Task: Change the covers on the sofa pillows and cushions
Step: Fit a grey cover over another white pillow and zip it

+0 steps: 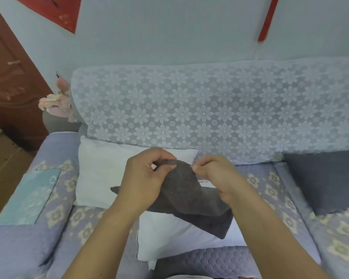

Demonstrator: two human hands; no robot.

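Observation:
A dark grey pillow cover (186, 196) hangs folded above the sofa seat, lifted by both hands. My left hand (143, 178) grips its top edge, fingers curled over the fabric. My right hand (216, 176) pinches the same edge just to the right. Under the cover lie two bare white pillows: one (101, 174) leans at the backrest, another (169, 236) lies flat nearer me. A pillow in a dark grey cover (322, 180) rests at the right end of the seat.
The sofa seat (270, 190) has a lilac quilted cover with cream flowers; a white lace throw (189, 109) drapes the backrest. A light blue cloth (30, 196) lies on the left armrest. Pink fabric flowers (56, 103) and a brown door (10, 81) stand at left.

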